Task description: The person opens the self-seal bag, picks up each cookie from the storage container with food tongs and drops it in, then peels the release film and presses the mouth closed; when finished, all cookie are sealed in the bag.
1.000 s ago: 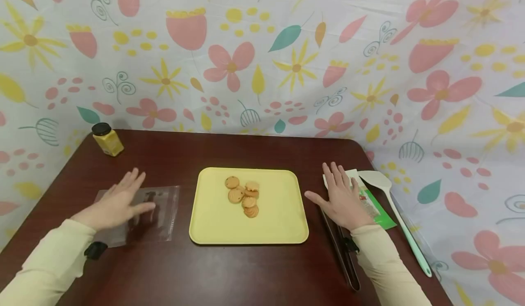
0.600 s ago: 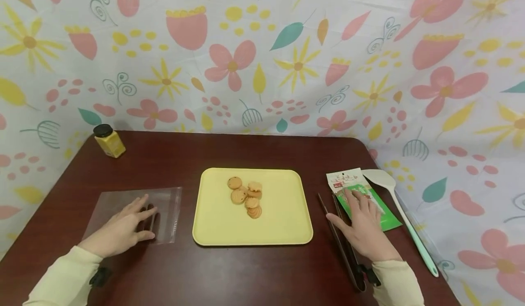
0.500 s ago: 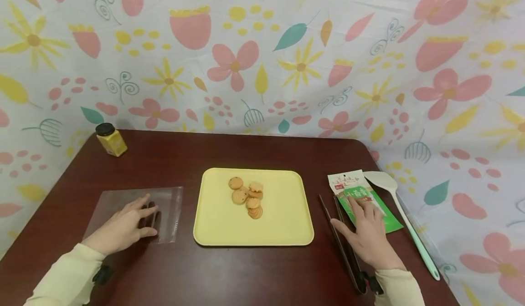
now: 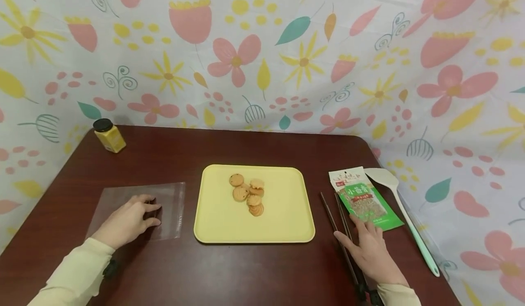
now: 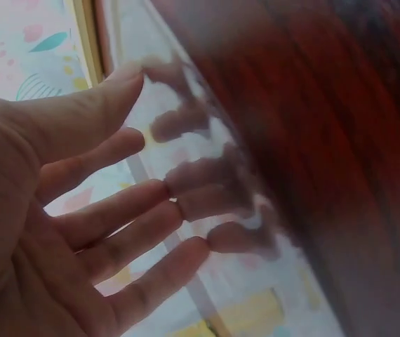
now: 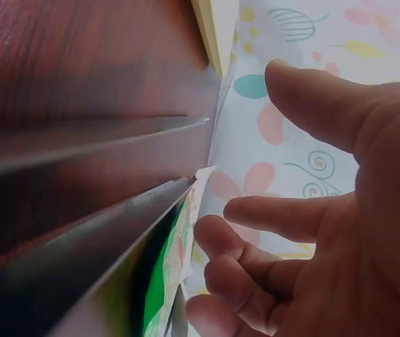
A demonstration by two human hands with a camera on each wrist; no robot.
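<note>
My left hand (image 4: 128, 221) is over a clear plastic bag (image 4: 171, 206) lying flat at the left of the table. Its fingers are bent, with the thumb apart from them. In the left wrist view the fingertips (image 5: 196, 246) meet their reflections at the bag's shiny surface. At the right, my right hand (image 4: 373, 253) hovers above a pair of dark metal tongs (image 4: 328, 211), thumb and fingers spread to either side. The right wrist view has the tongs' arms (image 6: 81, 140) below the hand, with nothing between thumb and fingers. A green and white seasoning packet (image 4: 365, 199) lies just beyond.
A yellow tray (image 4: 283, 221) with several cookies (image 4: 241, 194) sits mid-table. A spatula (image 4: 383, 178) with a mint handle lies along the right edge. The yellow jar (image 4: 110, 137) with black lid stands at the back left. A flower-patterned cloth (image 4: 262, 46) hangs behind.
Both hands have come down from higher, stretched-out poses. My left fingers have bent onto the bag; my right hand has drawn back toward me from the packet to over the tongs.
</note>
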